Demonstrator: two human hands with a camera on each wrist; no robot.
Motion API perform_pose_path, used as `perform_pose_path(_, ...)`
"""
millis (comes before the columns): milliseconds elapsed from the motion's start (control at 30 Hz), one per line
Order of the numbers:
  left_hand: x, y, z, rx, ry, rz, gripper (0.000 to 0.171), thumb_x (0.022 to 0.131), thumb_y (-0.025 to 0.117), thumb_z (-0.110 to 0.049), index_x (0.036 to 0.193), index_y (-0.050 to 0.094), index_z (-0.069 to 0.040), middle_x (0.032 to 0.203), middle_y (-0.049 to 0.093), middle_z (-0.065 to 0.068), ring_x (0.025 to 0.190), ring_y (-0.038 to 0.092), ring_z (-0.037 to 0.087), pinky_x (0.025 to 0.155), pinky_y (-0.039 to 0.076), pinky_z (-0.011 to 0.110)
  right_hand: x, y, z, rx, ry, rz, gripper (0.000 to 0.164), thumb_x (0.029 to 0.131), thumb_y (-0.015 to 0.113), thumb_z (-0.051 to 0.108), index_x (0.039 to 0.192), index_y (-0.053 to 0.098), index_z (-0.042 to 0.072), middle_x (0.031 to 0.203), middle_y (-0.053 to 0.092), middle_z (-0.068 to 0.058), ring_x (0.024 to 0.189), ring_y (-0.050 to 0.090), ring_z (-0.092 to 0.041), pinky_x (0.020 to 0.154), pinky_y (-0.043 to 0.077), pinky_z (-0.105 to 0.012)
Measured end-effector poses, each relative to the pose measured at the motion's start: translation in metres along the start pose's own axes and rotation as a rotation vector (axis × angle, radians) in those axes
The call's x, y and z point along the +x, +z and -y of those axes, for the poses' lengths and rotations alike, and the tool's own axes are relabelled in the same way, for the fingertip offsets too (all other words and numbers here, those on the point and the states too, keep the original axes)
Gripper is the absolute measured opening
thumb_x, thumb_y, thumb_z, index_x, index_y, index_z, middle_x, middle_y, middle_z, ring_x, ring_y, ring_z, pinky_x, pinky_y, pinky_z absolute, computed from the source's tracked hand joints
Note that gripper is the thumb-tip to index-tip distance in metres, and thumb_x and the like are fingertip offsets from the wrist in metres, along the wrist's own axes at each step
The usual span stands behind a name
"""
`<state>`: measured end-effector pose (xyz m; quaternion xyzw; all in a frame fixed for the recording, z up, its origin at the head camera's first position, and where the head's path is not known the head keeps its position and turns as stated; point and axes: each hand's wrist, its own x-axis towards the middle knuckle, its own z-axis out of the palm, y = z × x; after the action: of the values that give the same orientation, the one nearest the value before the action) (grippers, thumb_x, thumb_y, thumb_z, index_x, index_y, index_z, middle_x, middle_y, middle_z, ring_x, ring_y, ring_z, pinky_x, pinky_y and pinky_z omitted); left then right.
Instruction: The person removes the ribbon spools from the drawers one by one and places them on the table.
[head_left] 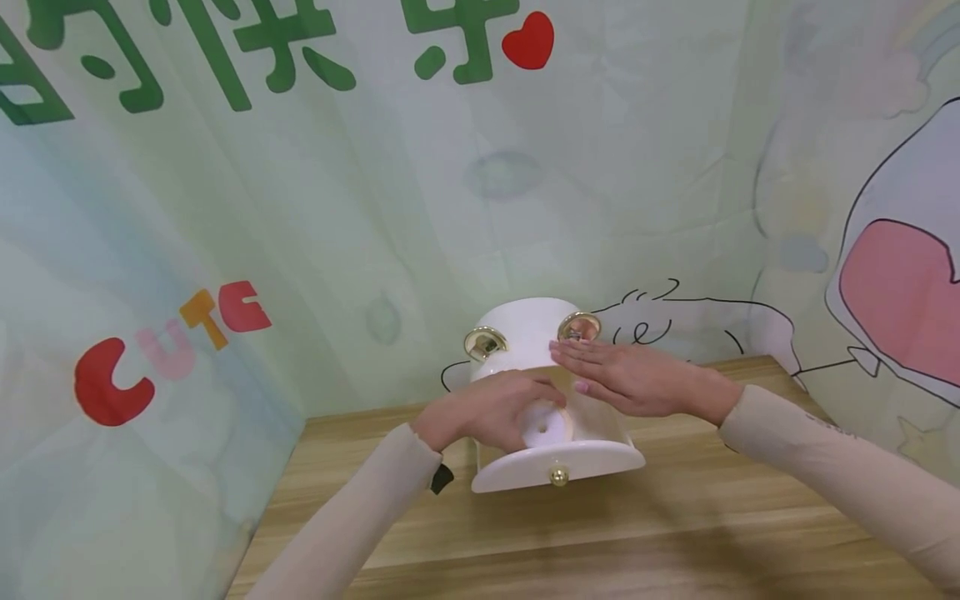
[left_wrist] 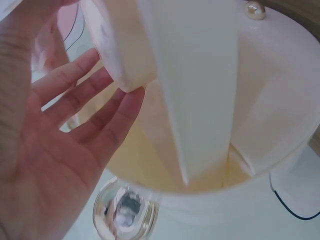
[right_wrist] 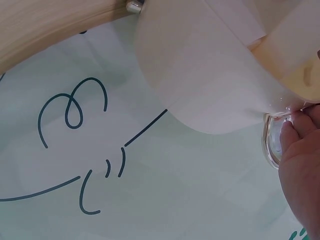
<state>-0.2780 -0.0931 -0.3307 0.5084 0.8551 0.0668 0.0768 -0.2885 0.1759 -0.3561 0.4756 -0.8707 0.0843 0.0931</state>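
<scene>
A white rounded box (head_left: 528, 325) stands against the backdrop, with its curved front flap (head_left: 517, 471) tipped out and a gold knob (head_left: 558, 476) on that flap. My left hand (head_left: 495, 408) reaches into the opening and holds a white round roll (head_left: 546, 427) with a small hole in its middle. In the left wrist view its fingertips (left_wrist: 132, 95) touch the lower edge of the white roll (left_wrist: 120, 50). My right hand (head_left: 637, 379) lies with straight fingers at the box's right rim, beside the right gold ring (head_left: 580, 327). In the right wrist view its fingers overlap that ring.
Another gold ring (head_left: 485, 342) sits on the box's left side. The box stands at the back of a wooden tabletop (head_left: 420, 533). A printed cloth backdrop (head_left: 360, 225) rises close behind it and along both sides.
</scene>
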Motion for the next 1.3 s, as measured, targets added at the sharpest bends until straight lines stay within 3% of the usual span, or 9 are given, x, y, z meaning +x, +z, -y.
perform_pose_path(233,-0.007,-0.004,0.004,-0.065,-0.008,-0.035,0.066,0.078,0.085,-0.037,0.135,0.068,-0.011,0.128,0.07,0.001,0.111,0.065,0.013,0.099,0.053,0.028,-0.001,0.0,0.0,0.004,0.004,0.004,0.056,0.112,0.043,0.036,0.162,0.038,0.012,0.17,0.038,-0.005,0.156,0.041,-0.024,0.121,0.044,-0.048)
perform_pose_path(533,-0.03,-0.016,0.006,-0.158,-0.101,-0.041,0.064,0.079,0.087,-0.037,0.136,0.069,-0.013,0.131,0.071,0.002,0.114,0.066,0.016,0.097,0.057,0.032,0.001,0.002,0.002,0.017,0.016,0.007,0.056,0.113,0.041,0.037,0.164,0.036,0.014,0.17,0.036,-0.004,0.156,0.041,-0.026,0.12,0.044,-0.05)
perform_pose_path(700,-0.043,-0.024,0.004,-0.198,-0.132,-0.117,0.065,0.079,0.088,-0.04,0.135,0.069,-0.014,0.128,0.072,0.001,0.114,0.068,0.018,0.094,0.06,0.032,0.0,0.001,0.002,0.01,0.013,0.005,0.056,0.113,0.042,0.036,0.163,0.037,0.012,0.17,0.037,-0.004,0.156,0.041,-0.025,0.121,0.044,-0.049)
perform_pose_path(900,-0.067,-0.032,-0.001,-0.17,-0.218,-0.2,0.067,0.079,0.088,-0.038,0.136,0.068,-0.011,0.129,0.071,0.002,0.113,0.067,0.02,0.092,0.059,0.038,0.001,-0.002,0.001,0.004,0.001,0.001,0.056,0.112,0.044,0.035,0.163,0.037,0.011,0.17,0.037,-0.006,0.156,0.04,-0.026,0.122,0.042,-0.049)
perform_pose_path(1067,-0.087,-0.031,-0.001,-0.205,-0.29,-0.247,0.063,0.078,0.09,-0.038,0.131,0.068,-0.012,0.122,0.069,-0.001,0.109,0.065,0.019,0.088,0.058,0.035,0.001,-0.001,0.001,0.004,0.001,-0.002,0.056,0.112,0.045,0.035,0.162,0.038,0.01,0.17,0.038,-0.006,0.156,0.04,-0.027,0.123,0.041,-0.048)
perform_pose_path(1300,-0.106,-0.015,0.013,-0.246,-0.327,-0.279,0.053,0.074,0.092,-0.035,0.119,0.072,-0.016,0.108,0.067,-0.003,0.102,0.064,0.017,0.083,0.056,0.035,0.001,0.0,0.002,0.006,-0.002,-0.007,0.056,0.112,0.045,0.035,0.162,0.039,0.01,0.169,0.039,-0.006,0.156,0.041,-0.027,0.122,0.042,-0.049)
